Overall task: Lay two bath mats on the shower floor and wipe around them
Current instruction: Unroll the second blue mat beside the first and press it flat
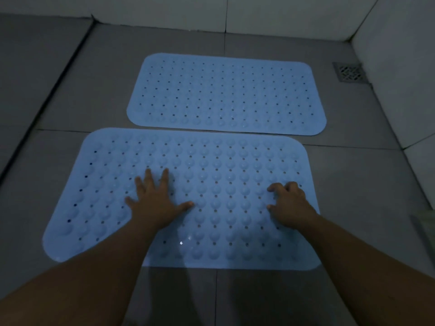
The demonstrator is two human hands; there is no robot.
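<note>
Head cam: both palms are down on the near mat [211,184], a blue bumpy one with holes. Left hand [155,203] lies flat with fingers spread wide, right hand [290,204] has fingers curled, tips on the mat, gripping nothing. The far mat [226,95] lies flat just beyond, a narrow gap between them. Grey tile floor [89,90], pale walls [395,67], a drain grate [350,72] in the right corner, dim light.

There is just one view. It looks from the person's head, forward and down at the floor [353,196], close up. The arms reach in from the bottom. Walls [270,12] run along the top and right.
</note>
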